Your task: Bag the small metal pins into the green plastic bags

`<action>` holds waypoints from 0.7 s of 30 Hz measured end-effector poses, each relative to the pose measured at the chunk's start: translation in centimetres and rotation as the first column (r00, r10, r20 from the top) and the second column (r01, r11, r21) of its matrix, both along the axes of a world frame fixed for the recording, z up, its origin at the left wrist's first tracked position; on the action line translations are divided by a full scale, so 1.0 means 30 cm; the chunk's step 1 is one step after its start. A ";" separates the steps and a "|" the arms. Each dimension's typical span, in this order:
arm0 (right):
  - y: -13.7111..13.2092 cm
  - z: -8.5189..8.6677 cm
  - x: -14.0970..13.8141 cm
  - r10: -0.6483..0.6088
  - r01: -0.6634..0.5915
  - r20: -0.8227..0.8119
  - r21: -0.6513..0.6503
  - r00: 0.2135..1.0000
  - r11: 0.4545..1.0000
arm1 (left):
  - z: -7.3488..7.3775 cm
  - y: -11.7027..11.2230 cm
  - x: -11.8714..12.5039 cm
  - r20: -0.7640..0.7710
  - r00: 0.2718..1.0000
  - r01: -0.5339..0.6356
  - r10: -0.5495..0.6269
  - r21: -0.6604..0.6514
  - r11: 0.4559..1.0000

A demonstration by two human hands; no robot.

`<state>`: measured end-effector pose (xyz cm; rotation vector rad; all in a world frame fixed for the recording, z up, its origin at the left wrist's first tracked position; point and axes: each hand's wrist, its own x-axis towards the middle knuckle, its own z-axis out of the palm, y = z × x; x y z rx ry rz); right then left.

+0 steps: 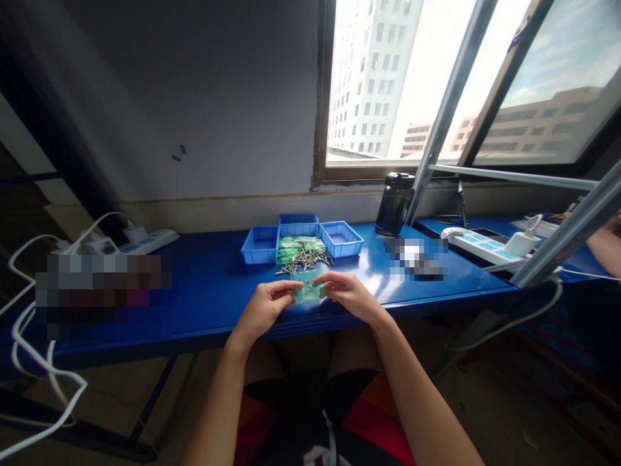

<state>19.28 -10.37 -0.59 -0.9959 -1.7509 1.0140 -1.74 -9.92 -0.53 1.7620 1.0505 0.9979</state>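
Between my two hands, near the front edge of the blue table, is a small translucent green plastic bag (309, 287). My left hand (266, 309) pinches its left side between thumb and fingers. At the opposite side, my right hand (350, 294) grips it the same way. Small things seem to show through the plastic, too small to name. Just behind it lies a heap of thin metal pieces (308, 254), like screws or pins, partly spilled onto the table. Green plastic bags (291, 246) are stacked by the heap.
Blue plastic bins (259, 246) (342, 239) flank the heap, with another bin (297, 223) behind. A black bottle (394, 204) stands to the right. Power strips (485, 246) (149, 241) and white cables (36, 362) lie at both sides. Another person's arm (607, 246) shows far right.
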 end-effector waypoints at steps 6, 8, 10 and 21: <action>0.006 -0.006 -0.006 0.005 -0.004 -0.031 0.044 1.000 0.999 | 0.016 -0.014 0.004 0.006 1.000 0.016 -0.016 -0.002 1.000; -0.001 0.002 -0.010 -0.011 0.011 -0.009 0.035 1.000 0.999 | 0.023 -0.020 0.004 -0.027 0.999 0.022 -0.022 0.024 0.999; -0.010 0.012 -0.014 -0.018 0.017 0.015 0.025 1.000 1.000 | 0.030 -0.027 0.005 -0.074 0.997 0.023 -0.018 0.062 0.998; -0.009 0.009 -0.016 -0.039 0.039 -0.007 -0.001 0.999 0.999 | 0.022 -0.020 0.008 -0.078 0.996 -0.028 0.045 0.198 0.980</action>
